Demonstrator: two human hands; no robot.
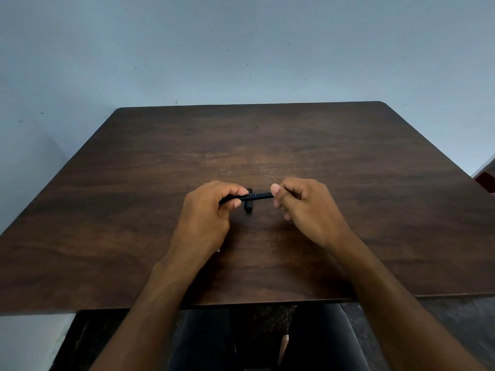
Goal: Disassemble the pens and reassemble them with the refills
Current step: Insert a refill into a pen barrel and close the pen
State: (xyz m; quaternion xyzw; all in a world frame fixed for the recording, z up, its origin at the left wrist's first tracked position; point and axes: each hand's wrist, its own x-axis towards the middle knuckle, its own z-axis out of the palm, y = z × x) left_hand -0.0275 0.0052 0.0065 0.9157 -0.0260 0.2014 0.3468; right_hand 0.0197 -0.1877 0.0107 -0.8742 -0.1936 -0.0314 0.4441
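A slim black pen (257, 196) with a thin blue ring is held level just above the middle of the table. My left hand (211, 210) grips its left end between thumb and curled fingers. My right hand (302, 204) pinches its right end with thumb and fingertips. Under the pen, a short black piece (249, 206), likely a cap, lies on the wood pointing toward me. A small pale object (218, 250) peeks out beside my left wrist, mostly hidden.
The dark wooden table (348, 210) stands against a pale blue wall (241, 49). A red object (486, 180) shows at the right edge beyond the table. My legs are under the near edge.
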